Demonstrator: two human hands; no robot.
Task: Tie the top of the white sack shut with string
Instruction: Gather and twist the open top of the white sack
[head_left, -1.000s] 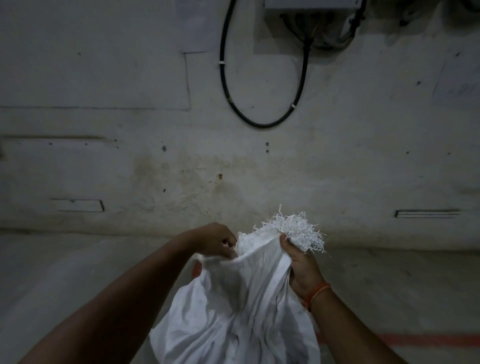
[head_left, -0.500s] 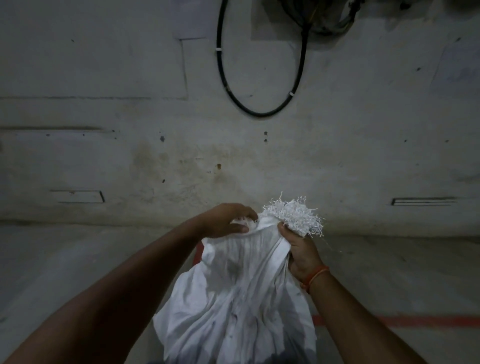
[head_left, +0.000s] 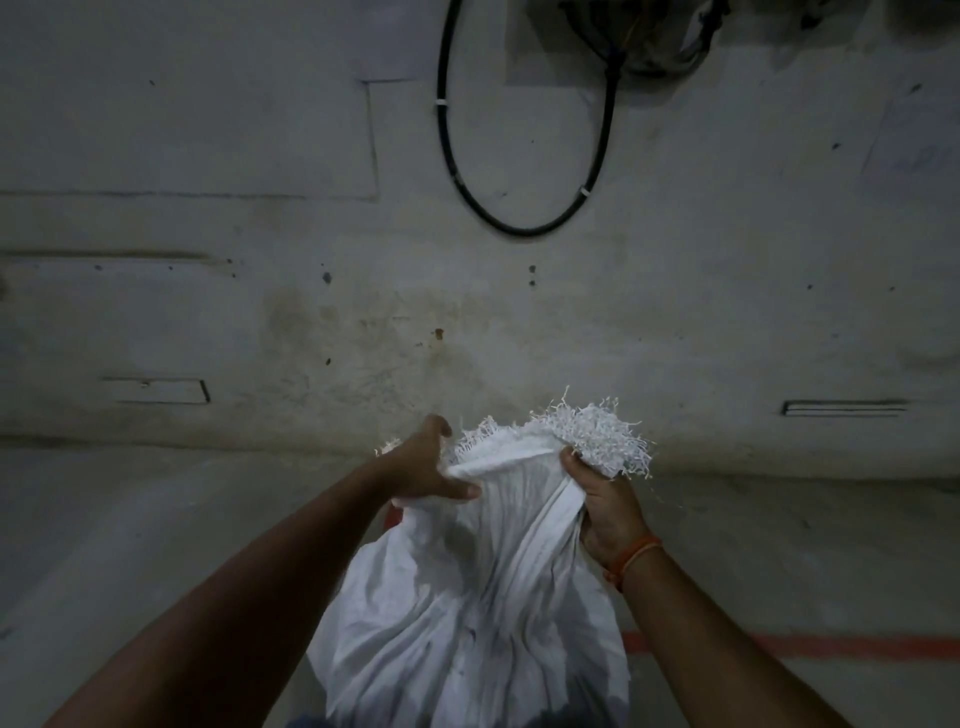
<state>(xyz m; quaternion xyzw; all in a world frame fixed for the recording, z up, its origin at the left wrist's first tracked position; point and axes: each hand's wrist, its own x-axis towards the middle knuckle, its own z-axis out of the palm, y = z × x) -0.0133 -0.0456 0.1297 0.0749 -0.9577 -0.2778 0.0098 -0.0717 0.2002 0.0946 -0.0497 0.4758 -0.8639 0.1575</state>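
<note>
You are looking at one white woven sack (head_left: 467, 613) with a frayed, fringed top edge, and no second sack is showing. You are using two bare hands on it: one left hand (head_left: 426, 465) and one right hand (head_left: 605, 506). You are wearing one orange thread band (head_left: 631, 558) on the right wrist. One thick black cable (head_left: 519, 228) is hanging in a single loop on the stained wall, and two pale clips (head_left: 441, 105) are showing on it. One red painted line (head_left: 789, 647) is running across the grey floor. Two shallow rectangular slots (head_left: 844, 408) are sitting low in the wall, one at each side.
</note>
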